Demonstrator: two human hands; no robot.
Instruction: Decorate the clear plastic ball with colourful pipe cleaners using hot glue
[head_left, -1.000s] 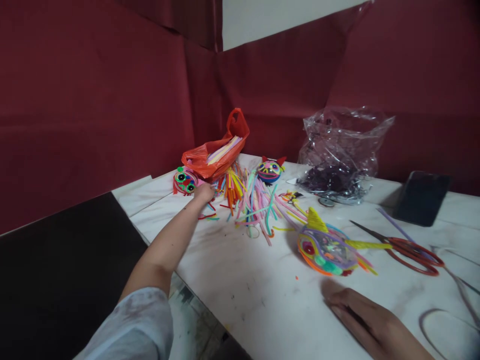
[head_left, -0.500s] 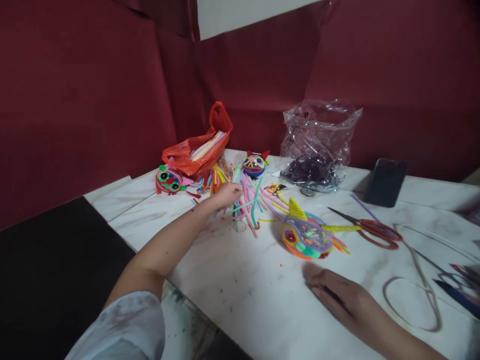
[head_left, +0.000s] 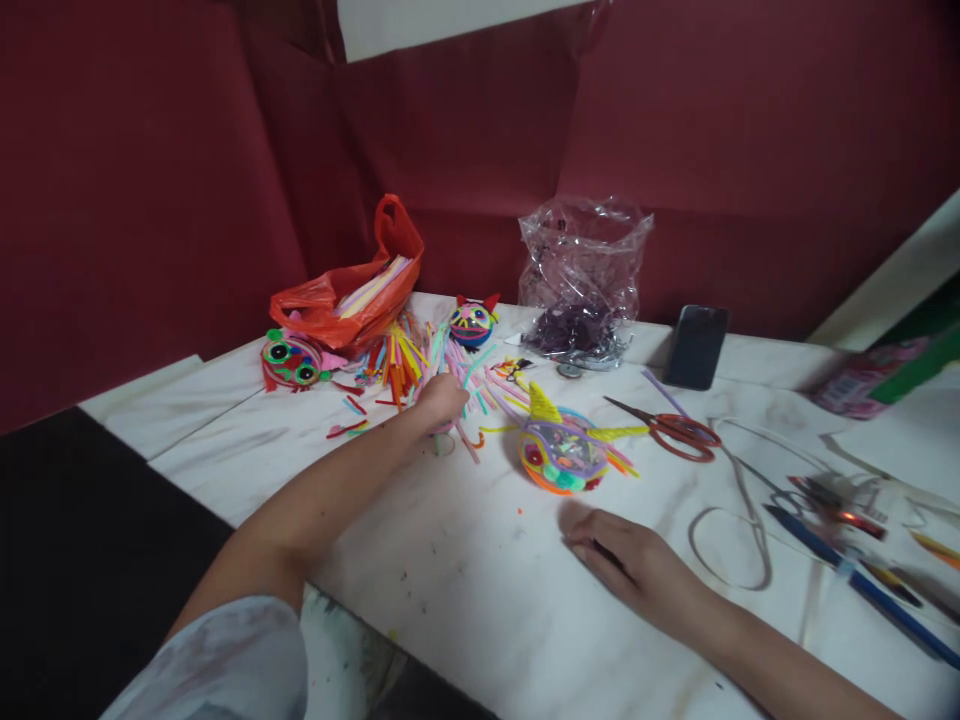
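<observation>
My left hand [head_left: 442, 403] reaches into a loose pile of pastel pipe cleaners [head_left: 480, 383], its fingers curled down among them. Whatever it grips is hidden beneath the hand. My right hand [head_left: 626, 562] rests loosely closed on the tabletop, with nothing visible in it. Just beyond that hand lies a clear round ornament [head_left: 566, 452] trimmed with pipe cleaners, two yellow horns, a red eye and green pompoms. Behind the pile stands a similar blue ball [head_left: 472, 323] with red ears. A green-eyed one [head_left: 294, 360] sits at the far left.
A red plastic bag [head_left: 364, 300] holding pipe cleaners stands at the back left. Behind the ornament is a clear bag [head_left: 581, 290] with dark contents. A phone [head_left: 697, 347], orange-handled scissors [head_left: 684, 435], a pale cord [head_left: 757, 540] and a blue pen-like tool [head_left: 862, 585] lie rightward.
The view has turned rightward, bringing more of the tools on the right into sight. My left hand has shifted slightly nearer and rightward within the pipe cleaners. My right hand stays in place.
</observation>
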